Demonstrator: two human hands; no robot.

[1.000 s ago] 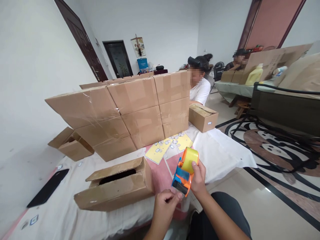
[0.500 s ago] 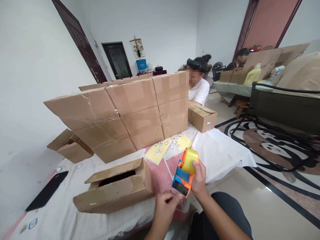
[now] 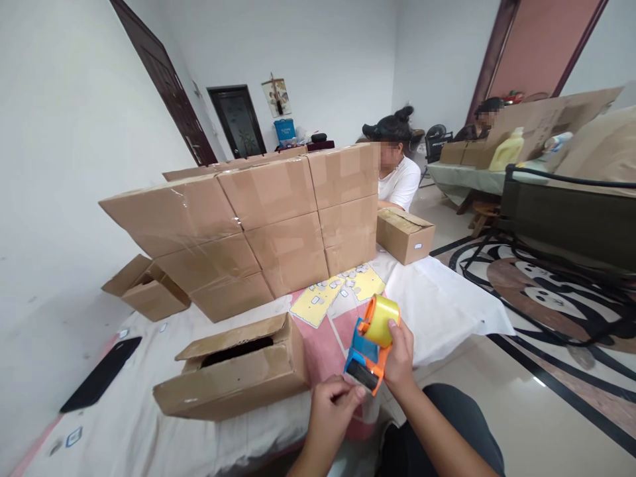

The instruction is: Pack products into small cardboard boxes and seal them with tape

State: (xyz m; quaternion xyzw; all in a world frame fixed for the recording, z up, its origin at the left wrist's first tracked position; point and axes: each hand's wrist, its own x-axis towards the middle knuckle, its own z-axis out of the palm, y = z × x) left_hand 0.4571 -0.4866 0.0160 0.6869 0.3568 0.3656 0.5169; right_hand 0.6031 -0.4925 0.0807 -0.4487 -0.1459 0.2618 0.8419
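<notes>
My right hand (image 3: 400, 351) is closed around a blue and orange tape dispenser (image 3: 365, 354) that carries a yellow roll of packing tape (image 3: 382, 320). Just below its black roller, the fingers of my left hand (image 3: 334, 401) are pinched together at the dispenser's cutting end. What they pinch looks like the tape's loose end, though it is barely visible. To the left of my hands, a cardboard box (image 3: 233, 377) lies on the cloth-covered table (image 3: 268, 427), its top flaps partly raised over a dark gap.
Stacked cardboard boxes (image 3: 273, 225) form a wall across the table. A partly open box (image 3: 152, 288) stands at its left end, a smaller box (image 3: 405, 235) at its right. A black flat object (image 3: 102, 374) lies front left. A person (image 3: 397, 172) sits behind the stack.
The view has shifted slightly, so the scene sits a little further right. Both hands keep nearly the same pose at the dispenser. The person behind the boxes has turned their head.
</notes>
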